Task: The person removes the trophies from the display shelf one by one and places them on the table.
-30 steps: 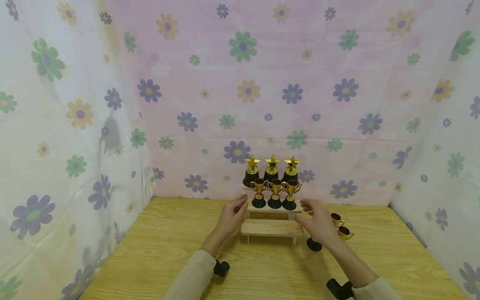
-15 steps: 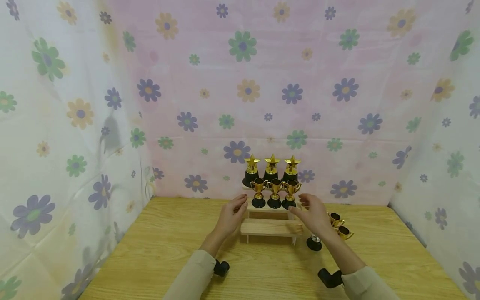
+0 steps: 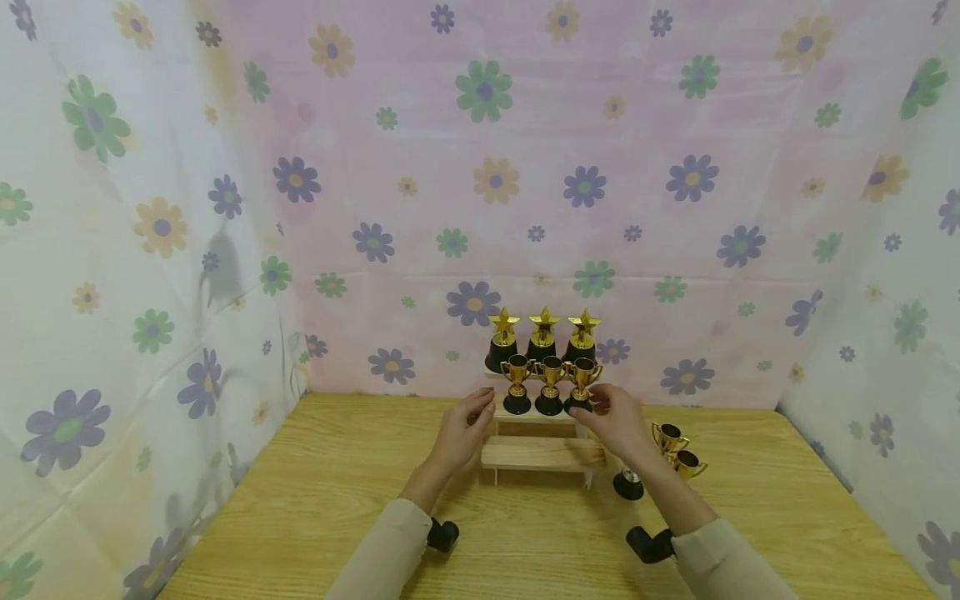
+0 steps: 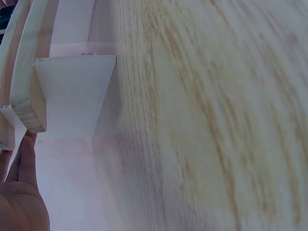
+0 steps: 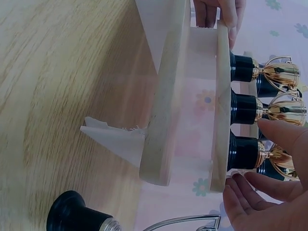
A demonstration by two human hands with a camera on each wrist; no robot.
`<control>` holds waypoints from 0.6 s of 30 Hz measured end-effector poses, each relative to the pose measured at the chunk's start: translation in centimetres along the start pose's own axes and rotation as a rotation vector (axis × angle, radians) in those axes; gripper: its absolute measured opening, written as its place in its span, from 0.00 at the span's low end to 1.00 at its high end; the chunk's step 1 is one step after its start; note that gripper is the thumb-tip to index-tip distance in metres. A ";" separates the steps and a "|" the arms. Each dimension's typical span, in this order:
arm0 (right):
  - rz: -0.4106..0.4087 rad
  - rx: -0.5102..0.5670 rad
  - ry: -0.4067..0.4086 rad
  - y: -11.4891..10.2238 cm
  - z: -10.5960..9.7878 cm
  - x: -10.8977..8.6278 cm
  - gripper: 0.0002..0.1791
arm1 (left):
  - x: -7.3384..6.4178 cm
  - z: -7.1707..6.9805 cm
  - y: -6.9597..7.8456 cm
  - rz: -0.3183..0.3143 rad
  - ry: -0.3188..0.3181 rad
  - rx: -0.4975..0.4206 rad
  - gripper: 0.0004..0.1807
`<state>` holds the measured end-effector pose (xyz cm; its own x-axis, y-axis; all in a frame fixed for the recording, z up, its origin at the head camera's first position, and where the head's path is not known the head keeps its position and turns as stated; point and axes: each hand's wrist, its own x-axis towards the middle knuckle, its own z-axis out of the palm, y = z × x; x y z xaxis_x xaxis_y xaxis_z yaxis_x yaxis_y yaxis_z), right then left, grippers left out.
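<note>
A stepped wooden stand (image 3: pixel 543 454) has three tiers on white supports. Along the top tier are three gold star trophies (image 3: pixel 543 329); three gold trophy cups (image 3: pixel 551 387) with black bases stand upright in a row on the middle tier. My left hand (image 3: pixel 457 429) holds the left end of that tier, its fingers (image 5: pixel 230 21) straddling the board. At the row's other end, my right hand (image 3: pixel 618 425) pinches the rightmost gold trophy cup (image 5: pixel 243 151) low down, thumb in front and fingers behind. The bottom tier (image 5: pixel 161 110) carries nothing.
Right of the stand, partly behind my right forearm, a silver cup (image 3: pixel 628 486) with a black base and two gold-coloured cups (image 3: pixel 688 464) stand on the wooden table (image 3: pixel 337 500). Flowered cloth (image 3: pixel 420 208) hangs behind and at both sides.
My right hand has moved left from beside the stand's right end to the rightmost gold trophy cup, fingers closing around its base. The left hand has stayed in place.
</note>
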<state>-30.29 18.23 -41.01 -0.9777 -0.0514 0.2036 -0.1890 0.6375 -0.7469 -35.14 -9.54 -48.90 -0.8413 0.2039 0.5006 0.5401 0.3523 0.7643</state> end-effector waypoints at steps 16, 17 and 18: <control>0.013 -0.001 0.050 0.0 0.6 0.8 0.26 | -0.1 0.0 0.1 0.000 -0.001 0.012 0.21; 0.010 -0.003 0.056 0.0 0.6 0.9 0.25 | -0.1 0.0 0.0 0.002 0.000 0.013 0.21; 0.009 -0.004 0.062 0.0 0.7 0.9 0.25 | -0.1 0.0 0.0 0.003 0.000 0.013 0.21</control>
<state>-31.21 17.67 -41.27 -0.9718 0.0014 0.2358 -0.1801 0.6412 -0.7459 -35.04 -9.57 -48.90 -0.8399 0.2051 0.5026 0.5421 0.3638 0.7575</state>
